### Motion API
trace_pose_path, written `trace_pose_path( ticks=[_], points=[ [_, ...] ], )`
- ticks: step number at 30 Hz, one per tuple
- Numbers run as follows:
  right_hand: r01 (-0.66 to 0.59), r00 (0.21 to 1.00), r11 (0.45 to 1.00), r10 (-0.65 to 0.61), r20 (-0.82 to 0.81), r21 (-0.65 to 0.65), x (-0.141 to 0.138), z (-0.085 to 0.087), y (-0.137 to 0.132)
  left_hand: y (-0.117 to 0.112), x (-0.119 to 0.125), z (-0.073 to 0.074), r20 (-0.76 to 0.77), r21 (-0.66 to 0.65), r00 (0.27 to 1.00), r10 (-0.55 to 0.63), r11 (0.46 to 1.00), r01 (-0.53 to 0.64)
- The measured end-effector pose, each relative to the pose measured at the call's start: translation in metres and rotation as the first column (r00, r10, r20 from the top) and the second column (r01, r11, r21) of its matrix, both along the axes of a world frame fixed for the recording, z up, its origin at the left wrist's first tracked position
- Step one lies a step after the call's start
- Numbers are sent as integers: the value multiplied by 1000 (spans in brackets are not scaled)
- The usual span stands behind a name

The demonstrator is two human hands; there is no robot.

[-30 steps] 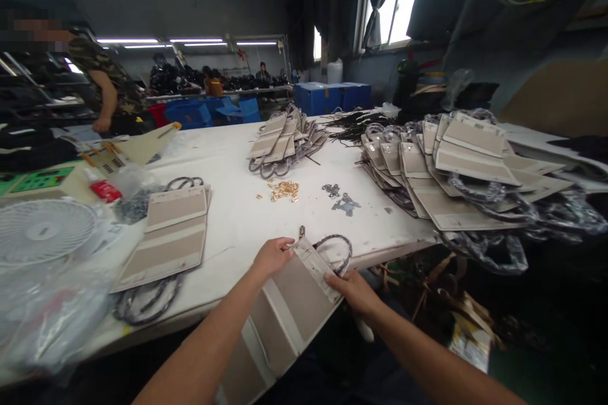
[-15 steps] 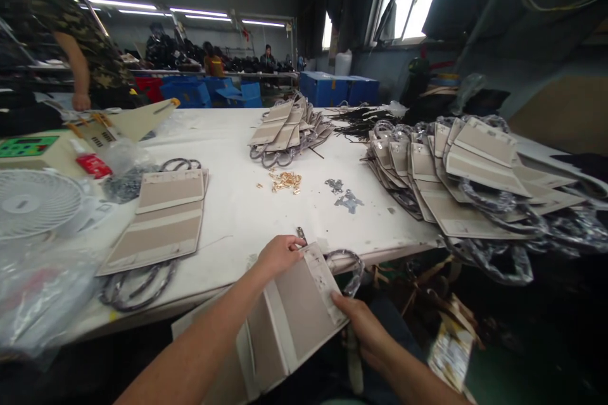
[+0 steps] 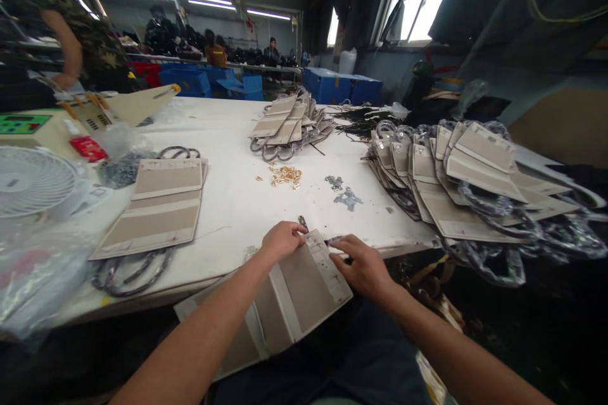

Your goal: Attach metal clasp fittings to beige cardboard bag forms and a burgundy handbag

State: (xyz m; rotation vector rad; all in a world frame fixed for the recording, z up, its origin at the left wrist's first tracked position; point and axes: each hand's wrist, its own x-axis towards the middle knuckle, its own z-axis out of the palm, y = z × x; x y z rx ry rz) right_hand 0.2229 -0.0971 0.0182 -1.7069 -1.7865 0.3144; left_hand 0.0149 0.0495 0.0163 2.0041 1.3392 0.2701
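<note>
A flat beige bag panel [image 3: 294, 294] with a lighter stripe lies across my lap and the near edge of the white table [image 3: 228, 202]. My left hand [image 3: 282, 240] pinches the panel's top left corner, close to a small metal clip [image 3: 303, 222]. My right hand [image 3: 363, 266] rests on the top right corner with fingers curled over the dark handle there, which is mostly hidden. Small piles of gold fittings [image 3: 285, 175] and grey metal fittings [image 3: 344, 193] lie just beyond my hands.
A big heap of beige panels with wrapped handles [image 3: 465, 177] fills the right. Two stacked panels [image 3: 159, 205] lie left, another pile [image 3: 287, 123] at the back. A white fan [image 3: 33, 180], a beige machine [image 3: 28, 130] and plastic bags sit far left. A person [image 3: 71, 38] stands behind.
My right hand has moved from under the panel's right edge up onto its top right corner, covering the handle loop. The panel has been drawn a little further onto the table.
</note>
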Motion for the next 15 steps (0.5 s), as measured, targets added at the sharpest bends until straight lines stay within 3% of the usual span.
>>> trace_pose_path(
  ticks=[4, 9, 12, 15],
  points=[
    [-48, 990, 985, 68, 121, -164, -10, 0, 46, 5, 2, -1, -22, 8, 1000, -4, 1000, 4],
    [-49, 958, 977, 105, 266, -208, -13, -2, 49, 3, 3, 3, -54, 71, 998, 31, 997, -27],
    [-49, 932, 967, 134, 337, -249, -13, 1, 44, -21, 3, 8, -85, 239, 994, 75, 970, -53],
    [-44, 919, 957, 152, 364, -287, -13, 4, 43, -59, 1, 3, -118, 394, 991, 63, 919, -11]
  ],
)
